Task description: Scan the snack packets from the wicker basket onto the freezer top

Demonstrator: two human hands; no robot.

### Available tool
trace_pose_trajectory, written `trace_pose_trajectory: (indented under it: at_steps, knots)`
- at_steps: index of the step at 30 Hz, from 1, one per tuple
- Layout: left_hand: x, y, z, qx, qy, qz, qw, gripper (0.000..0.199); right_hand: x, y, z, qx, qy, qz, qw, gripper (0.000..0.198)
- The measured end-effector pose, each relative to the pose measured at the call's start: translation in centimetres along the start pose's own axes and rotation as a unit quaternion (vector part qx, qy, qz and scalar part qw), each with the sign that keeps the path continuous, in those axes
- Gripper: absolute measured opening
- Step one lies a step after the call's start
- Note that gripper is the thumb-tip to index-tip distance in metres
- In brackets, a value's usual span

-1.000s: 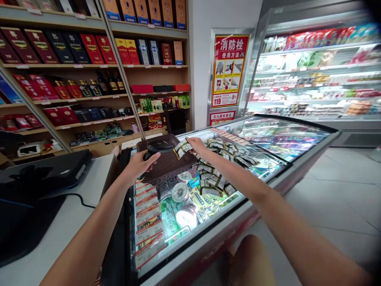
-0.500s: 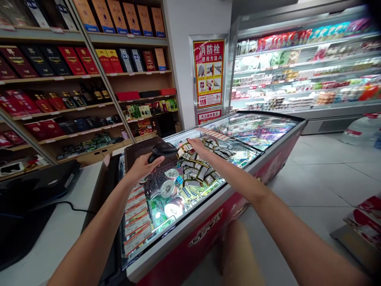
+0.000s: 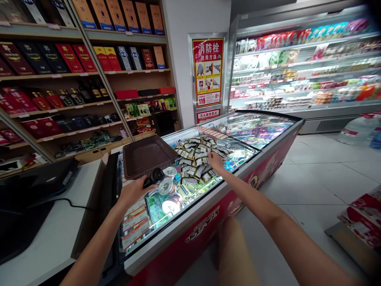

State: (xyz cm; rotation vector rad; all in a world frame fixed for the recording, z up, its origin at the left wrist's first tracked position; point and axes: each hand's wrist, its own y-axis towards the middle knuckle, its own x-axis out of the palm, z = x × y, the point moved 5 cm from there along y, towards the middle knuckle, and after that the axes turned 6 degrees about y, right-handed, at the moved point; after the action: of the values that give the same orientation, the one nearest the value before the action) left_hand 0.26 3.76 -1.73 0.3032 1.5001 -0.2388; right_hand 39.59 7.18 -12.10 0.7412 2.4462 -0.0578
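Observation:
My left hand (image 3: 135, 192) is wrapped round a black handheld barcode scanner (image 3: 154, 177), held over the near left part of the freezer's glass top. Close to its head lie round lidded ice cream cups (image 3: 166, 186), seen through the glass. My right hand (image 3: 215, 162) is at the right side of a loose pile of small dark-and-white snack packets (image 3: 195, 171). Its fingers are closed at the end of one packet (image 3: 201, 159). A brown woven basket (image 3: 149, 157) rests on the glass, left of the pile and beyond the scanner.
The chest freezer (image 3: 181, 234) has a red front and raised rims. At the left stands a white counter (image 3: 64, 222) with black equipment and a cable. Shelves of boxes (image 3: 53, 59) line the back. Red boxes (image 3: 364, 216) and water jugs (image 3: 358, 129) stand on the floor at right.
My left hand has lowered the scanner toward me, away from the basket. The right hand has moved from the packet before the scanner to the pile's right side, nearer me.

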Motion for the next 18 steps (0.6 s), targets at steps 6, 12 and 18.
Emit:
trace_pose_trajectory:
  at_steps: [6,12,18]
  knots:
    - [4.2,-2.2,-0.1,0.026,0.144,0.025,0.989,0.04,0.3,-2.1,1.5,-0.066,-0.084,0.103,0.989,0.033]
    - [6.6,-1.7,0.6,0.072,0.21,0.125,0.967,0.04,0.9,-2.6,2.4,-0.136,-0.071,0.184,0.971,0.033]
    - [7.5,-0.7,1.0,0.083,0.212,0.127,0.966,0.048,1.1,-3.0,3.8,-0.194,-0.031,0.196,0.961,0.029]
